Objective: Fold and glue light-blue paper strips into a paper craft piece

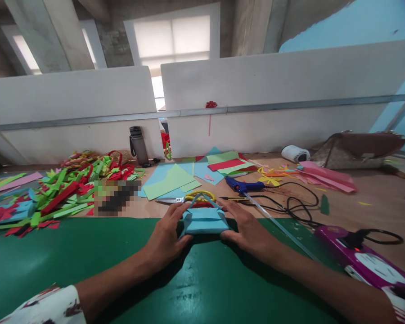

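Note:
A small light-blue folded paper bag with a thin blue paper handle is held between both hands over the green mat. My left hand grips its left end, thumb low at the front and fingers behind. At the right end my right hand holds it the same way. Just behind the bag lie scissors with yellow handles, partly hidden by it. A blue glue gun rests behind my right hand, with a clear glue stick slanting across to the mat.
Paper strips are heaped at the left. Coloured sheets lie at the back middle. A dark bottle, white roll and brown handbag stand near the partition. A purple power strip with black cable is at the right.

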